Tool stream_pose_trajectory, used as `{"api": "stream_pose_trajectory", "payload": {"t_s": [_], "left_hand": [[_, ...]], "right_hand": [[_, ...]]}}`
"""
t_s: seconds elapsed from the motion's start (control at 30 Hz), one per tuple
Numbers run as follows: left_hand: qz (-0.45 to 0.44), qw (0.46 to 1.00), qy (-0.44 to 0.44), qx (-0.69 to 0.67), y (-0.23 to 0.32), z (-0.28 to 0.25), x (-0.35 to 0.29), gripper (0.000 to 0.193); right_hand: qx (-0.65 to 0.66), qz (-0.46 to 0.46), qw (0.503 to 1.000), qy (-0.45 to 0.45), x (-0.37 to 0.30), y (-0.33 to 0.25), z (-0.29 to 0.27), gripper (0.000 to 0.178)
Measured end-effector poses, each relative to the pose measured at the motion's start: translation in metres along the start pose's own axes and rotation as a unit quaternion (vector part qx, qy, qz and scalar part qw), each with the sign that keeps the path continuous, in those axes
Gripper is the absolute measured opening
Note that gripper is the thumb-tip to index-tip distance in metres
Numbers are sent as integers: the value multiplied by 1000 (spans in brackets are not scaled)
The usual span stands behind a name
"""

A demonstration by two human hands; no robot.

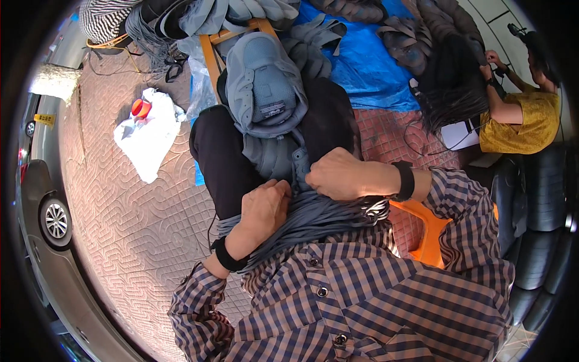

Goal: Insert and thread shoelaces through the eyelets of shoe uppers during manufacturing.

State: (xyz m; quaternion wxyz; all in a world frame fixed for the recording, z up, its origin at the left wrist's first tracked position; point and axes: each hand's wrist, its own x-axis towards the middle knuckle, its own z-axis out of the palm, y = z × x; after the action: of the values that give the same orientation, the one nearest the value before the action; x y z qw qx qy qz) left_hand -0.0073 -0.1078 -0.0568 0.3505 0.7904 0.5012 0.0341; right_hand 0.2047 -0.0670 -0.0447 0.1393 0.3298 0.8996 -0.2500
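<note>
Several grey shoe uppers are stacked over my lap; the top one [274, 84] shows its padded tongue and a small label. Below it, a grey upper [265, 158] with an eyelet strip reaches down between my hands. My left hand [265, 208] is closed, its fingertips at the lower edge of that upper. Beside the eyelet strip, my right hand [338, 175] is closed in a pinch, and whatever lies in its fingers is hidden. A thick bundle of grey shoelaces [319, 217] lies across my lap, under both hands.
An orange-framed rack [208, 63] stands beyond my knees, with more uppers behind it. A blue sheet [380, 72] carries further grey pieces. On the left pavement lies a white bag [148, 142] with a red cup [141, 108]. To the right sits another person [522, 123] in yellow.
</note>
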Motion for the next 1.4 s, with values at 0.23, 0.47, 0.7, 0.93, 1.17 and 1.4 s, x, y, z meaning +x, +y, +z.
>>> {"api": "stream_pose_trajectory", "payload": {"t_s": [0.23,0.47,0.7,0.93,1.17,1.4], "left_hand": [[84,960,142,-225,6,-7,14,12],[13,859,236,-455,-43,-71,17,25],[-153,604,351,-699,-171,-133,-47,19],[-91,399,320,-854,-266,-126,-102,18],[-20,385,417,-823,-369,-144,-202,19],[-188,485,533,-667,-329,-133,-130,25]], "right_hand": [[388,39,920,27,-3,30,-41,22],[605,42,793,57,-46,49,-120,24],[840,-89,438,309,-87,179,-104,25],[833,-29,166,528,-121,261,-75,26],[639,44,217,737,-170,313,-30,36],[534,299,573,545,-94,269,-30,22]]}}
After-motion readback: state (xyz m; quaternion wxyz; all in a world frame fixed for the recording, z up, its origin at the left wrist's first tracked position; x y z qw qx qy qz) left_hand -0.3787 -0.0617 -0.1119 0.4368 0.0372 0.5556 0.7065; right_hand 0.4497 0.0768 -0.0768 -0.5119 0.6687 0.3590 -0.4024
